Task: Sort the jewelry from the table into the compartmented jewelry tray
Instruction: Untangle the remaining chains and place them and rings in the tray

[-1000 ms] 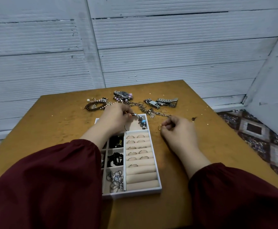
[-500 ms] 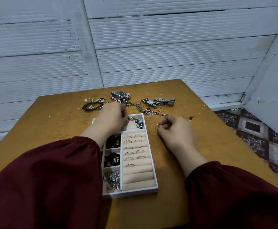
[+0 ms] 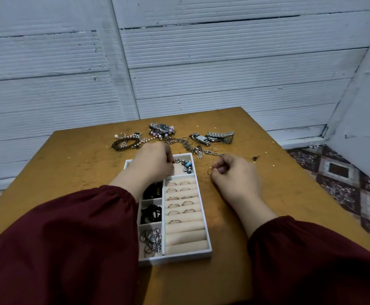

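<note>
left hand (image 3: 155, 164) pinches charm bracelet (image 3: 185, 166) — right hand (image 3: 234, 172) pinches ring (image 3: 210, 171).

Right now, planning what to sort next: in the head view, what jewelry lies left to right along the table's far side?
Brown braided cord bracelet → silver wristwatch with dark dial → small silver watch with pale rectangular face → silver watch with wide link band.

Left hand (image 3: 155, 164) and right hand (image 3: 236, 176) both pinch, fingers curled
</note>
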A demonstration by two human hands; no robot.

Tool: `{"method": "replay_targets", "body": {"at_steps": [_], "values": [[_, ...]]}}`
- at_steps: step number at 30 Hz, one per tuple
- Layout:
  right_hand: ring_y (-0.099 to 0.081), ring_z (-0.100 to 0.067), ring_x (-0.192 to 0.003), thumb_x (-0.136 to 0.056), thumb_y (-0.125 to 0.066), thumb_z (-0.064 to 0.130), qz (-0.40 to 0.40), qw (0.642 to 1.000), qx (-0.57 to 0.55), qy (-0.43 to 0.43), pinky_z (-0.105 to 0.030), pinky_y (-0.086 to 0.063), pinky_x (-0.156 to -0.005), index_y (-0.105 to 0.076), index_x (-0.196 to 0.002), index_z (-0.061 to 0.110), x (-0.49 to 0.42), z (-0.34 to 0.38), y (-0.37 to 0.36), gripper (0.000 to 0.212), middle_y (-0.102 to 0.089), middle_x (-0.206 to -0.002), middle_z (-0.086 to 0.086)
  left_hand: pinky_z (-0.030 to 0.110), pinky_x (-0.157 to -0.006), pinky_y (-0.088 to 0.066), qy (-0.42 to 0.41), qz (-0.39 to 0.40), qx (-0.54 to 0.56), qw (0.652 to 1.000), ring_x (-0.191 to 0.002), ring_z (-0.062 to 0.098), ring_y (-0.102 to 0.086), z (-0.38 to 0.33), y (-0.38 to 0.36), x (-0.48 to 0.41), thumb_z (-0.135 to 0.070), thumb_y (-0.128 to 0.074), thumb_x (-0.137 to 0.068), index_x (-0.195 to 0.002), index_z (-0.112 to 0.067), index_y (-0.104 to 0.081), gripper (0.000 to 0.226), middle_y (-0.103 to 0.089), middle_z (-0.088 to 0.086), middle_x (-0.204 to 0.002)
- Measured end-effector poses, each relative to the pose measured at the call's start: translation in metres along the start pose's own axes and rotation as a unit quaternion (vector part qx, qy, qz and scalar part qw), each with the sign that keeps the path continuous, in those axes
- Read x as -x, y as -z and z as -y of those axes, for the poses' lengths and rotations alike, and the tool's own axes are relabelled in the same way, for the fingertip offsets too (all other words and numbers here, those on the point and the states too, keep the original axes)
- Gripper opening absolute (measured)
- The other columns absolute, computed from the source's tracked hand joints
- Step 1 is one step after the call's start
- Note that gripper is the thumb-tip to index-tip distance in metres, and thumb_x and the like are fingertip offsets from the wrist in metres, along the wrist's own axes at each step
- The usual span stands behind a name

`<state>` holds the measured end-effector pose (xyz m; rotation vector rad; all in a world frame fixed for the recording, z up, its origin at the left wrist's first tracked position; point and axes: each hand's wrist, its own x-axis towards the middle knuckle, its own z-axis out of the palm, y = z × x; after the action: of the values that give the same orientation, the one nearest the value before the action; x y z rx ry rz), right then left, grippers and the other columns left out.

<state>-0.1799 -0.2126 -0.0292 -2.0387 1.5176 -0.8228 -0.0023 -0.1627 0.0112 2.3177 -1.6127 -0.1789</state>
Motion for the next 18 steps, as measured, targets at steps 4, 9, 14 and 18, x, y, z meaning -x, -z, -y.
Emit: {"method": "replay_targets", "body": {"at_steps": [4,9,14,18], "values": [[-0.058,-0.009,-0.075,-0.079,-0.063,0.025,-0.002,1.0,-0.004,0.002,-0.024,-0.039,-0.06,-0.061,-0.076,0.029,0.0004,-0.001,-0.0003,0.005,-0.061,-0.069,0.014,0.028,-0.075,-0.046,-0.002,0.006,-0.007,1.0,-0.097,0.025,-0.059,-0.0018,-0.0001,0.0012,-0.003,-0.061,-0.08,-0.092,-0.015,-0.067,0.018,-0.066,0.007,-0.097],[-0.058,-0.008,-0.075,-0.08,-0.064,0.025,0.004,1.0,-0.001,0.008,-0.022,-0.037,-0.056,-0.06,-0.076,0.029,-0.0006,-0.0006,0.0003,0.007,-0.062,-0.071,0.013,0.032,-0.082,-0.05,-0.006,0.005,-0.011,1.0,-0.099,0.025,-0.059,-0.0035,-0.0022,0.0008,-0.002,-0.059,-0.081,-0.091,-0.014,-0.069,0.018,-0.068,0.008,-0.102],[-0.059,-0.01,-0.075,-0.078,-0.064,0.024,0.0,1.0,-0.007,0.01,-0.024,-0.042,-0.061,-0.061,-0.075,0.028,-0.0004,-0.0021,-0.0027,0.006,-0.062,-0.07,0.013,0.03,-0.075,-0.051,-0.013,0.006,-0.012,1.0,-0.092,0.023,-0.062,-0.0011,0.0008,-0.0013,-0.01,-0.057,-0.082,-0.087,-0.021,-0.07,0.018,-0.069,0.006,-0.099],[-0.059,-0.011,-0.074,-0.077,-0.064,0.023,-0.005,1.0,-0.008,0.012,-0.025,-0.044,-0.062,-0.061,-0.074,0.028,-0.0011,-0.0037,-0.0027,0.006,-0.061,-0.068,0.013,0.036,-0.083,-0.053,-0.067,-0.006,-0.004,0.998,-0.095,0.021,-0.061,-0.0015,0.0007,-0.0007,-0.008,-0.053,-0.085,-0.094,-0.019,-0.071,0.023,-0.069,0.003,-0.099]]}}
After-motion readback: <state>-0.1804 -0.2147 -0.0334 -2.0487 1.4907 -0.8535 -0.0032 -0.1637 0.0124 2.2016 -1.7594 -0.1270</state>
